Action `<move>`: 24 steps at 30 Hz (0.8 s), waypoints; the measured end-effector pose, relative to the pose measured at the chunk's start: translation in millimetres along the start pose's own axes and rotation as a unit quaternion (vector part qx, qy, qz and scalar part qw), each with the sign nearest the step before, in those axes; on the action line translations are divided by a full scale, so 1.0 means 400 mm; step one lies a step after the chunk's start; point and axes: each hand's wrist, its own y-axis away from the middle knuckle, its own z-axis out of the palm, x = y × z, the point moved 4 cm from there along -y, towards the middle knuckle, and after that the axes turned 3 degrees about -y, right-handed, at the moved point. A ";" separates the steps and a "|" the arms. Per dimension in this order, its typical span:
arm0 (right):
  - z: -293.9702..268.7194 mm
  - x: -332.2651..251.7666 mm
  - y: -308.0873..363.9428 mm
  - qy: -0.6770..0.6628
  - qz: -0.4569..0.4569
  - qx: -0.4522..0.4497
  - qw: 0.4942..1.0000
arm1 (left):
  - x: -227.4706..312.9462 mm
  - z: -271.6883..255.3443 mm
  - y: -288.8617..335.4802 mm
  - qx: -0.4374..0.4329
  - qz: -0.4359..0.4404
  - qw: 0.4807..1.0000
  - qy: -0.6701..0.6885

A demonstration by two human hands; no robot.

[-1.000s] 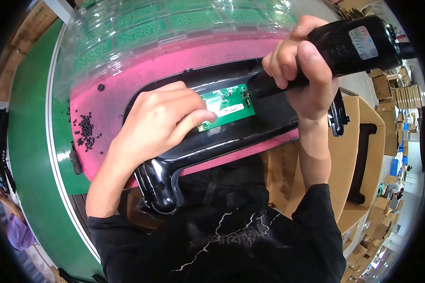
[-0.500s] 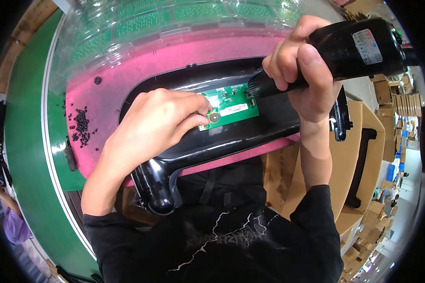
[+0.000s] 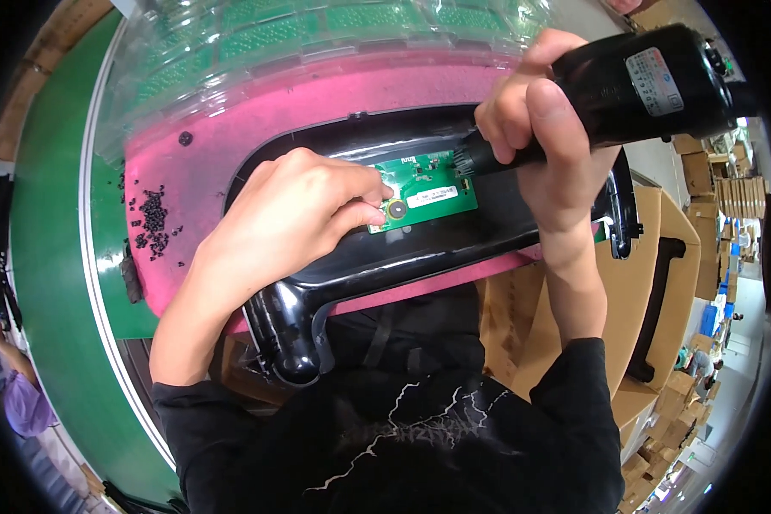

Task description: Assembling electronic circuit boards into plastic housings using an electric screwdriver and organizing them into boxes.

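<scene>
A green circuit board [image 3: 445, 204] with a white label and a small round part lies inside a long, curved black plastic housing [image 3: 480, 236]. My left hand [image 3: 295, 201] pinches the board's left edge between thumb and fingers. In my right hand [image 3: 544, 128] is a black electric screwdriver [image 3: 604, 103], its body slanting up to the right. The bristly-looking front end of the screwdriver is at the board's right edge; where exactly its tip touches is hidden.
The housing rests on a pink mat [image 3: 180, 171] on a green table [image 3: 56, 214]. Small black screws [image 3: 154, 218] lie scattered at the mat's left. Clear plastic trays [image 3: 317, 38] with green boards stand at the back. An open cardboard box [image 3: 660, 317] stands at the right, holding a dark piece.
The whole scene has shifted slightly to the right in the picture. Both hands keep their grips, and the screwdriver stays at the board's right edge.
</scene>
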 end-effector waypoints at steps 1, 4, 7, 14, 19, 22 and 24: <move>0.003 -0.003 0.001 0.030 0.024 0.043 0.998 | -0.003 0.001 0.002 0.015 0.010 1.000 0.016; 0.006 -0.035 0.004 -0.159 -0.004 -0.025 0.987 | -0.006 0.004 0.012 0.050 0.024 0.998 0.022; 0.032 -0.102 0.003 -0.268 -0.031 -0.057 0.961 | 0.008 -0.008 0.005 0.090 0.096 0.989 0.070; 0.058 -0.107 -0.003 -0.257 -0.062 -0.147 0.953 | 0.011 -0.026 0.018 0.154 0.092 0.968 0.176; 0.066 -0.107 -0.006 -0.272 -0.031 -0.048 0.961 | 0.008 -0.033 0.024 0.202 0.110 0.965 0.124; 0.093 -0.112 0.008 -0.182 -0.005 0.063 0.981 | 0.018 -0.048 0.025 0.237 0.144 0.960 0.052; 0.107 -0.105 0.012 -0.130 0.020 0.111 0.985 | 0.026 -0.053 0.029 0.257 0.167 0.952 0.017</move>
